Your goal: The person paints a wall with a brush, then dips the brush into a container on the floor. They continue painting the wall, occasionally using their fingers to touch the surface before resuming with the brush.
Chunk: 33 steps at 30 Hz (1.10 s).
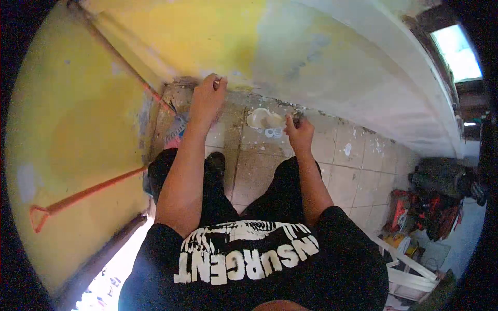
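Note:
My left hand (209, 96) is raised close to the foot of the yellow wall (207, 36), its fingers curled together. Something small may sit between the fingertips, but I cannot make out what. My right hand (300, 136) is lower and further right, above the tiled floor (264, 150). Its thumb and fingers close round a small dark object (298, 118) whose kind does not show. Just left of that hand, a pale, wet-looking splotch (258, 117) and white spots mark the tiles near the wall.
A long-handled broom (137, 75) leans in the left corner, its bluish head on the floor. Against the left wall rests an orange-handled tool (93, 193). Red and dark bags (423, 212) and a white frame (410, 269) stand at right. Bright light enters at lower left.

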Motion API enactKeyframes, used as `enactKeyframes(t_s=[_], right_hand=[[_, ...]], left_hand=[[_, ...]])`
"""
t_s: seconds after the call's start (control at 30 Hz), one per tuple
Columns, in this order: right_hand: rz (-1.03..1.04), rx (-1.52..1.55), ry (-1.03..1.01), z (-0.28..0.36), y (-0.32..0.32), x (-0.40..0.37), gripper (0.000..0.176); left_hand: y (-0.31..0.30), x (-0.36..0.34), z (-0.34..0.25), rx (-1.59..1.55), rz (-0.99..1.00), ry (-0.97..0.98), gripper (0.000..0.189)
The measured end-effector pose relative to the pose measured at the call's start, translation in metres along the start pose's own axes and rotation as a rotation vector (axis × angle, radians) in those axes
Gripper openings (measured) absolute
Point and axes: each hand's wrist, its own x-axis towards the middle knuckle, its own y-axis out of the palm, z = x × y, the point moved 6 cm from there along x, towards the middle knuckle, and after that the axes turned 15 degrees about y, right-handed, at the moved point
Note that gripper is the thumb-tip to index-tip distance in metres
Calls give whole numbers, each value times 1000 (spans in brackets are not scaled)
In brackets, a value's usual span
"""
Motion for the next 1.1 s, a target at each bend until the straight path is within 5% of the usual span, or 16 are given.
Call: enactKeyframes(t_s=[0.07,0.4,0.47,0.67,0.9,1.1], right_hand=[[-226,-186,-150,-8,0,9,33],[-26,-322,-170,-2,50,10,22],[29,-336,-330,-21,67,19,21],[-105,-420,-373,-48,83,37,24],[-10,-489,-323,-81,98,58,24],[139,-235,-153,-82,88,60,27]], left_hand=[[-11,-3,-9,-4,-51,-5,36],[-8,9,-18,-84,-44,-63,34],[1,8,-18,-112,-49,-84,34],[4,3,-27,-137,-39,-71,35],[11,6,-11,-218,-43,-82,35],[9,2,-18,-126,-4,-10,36]])
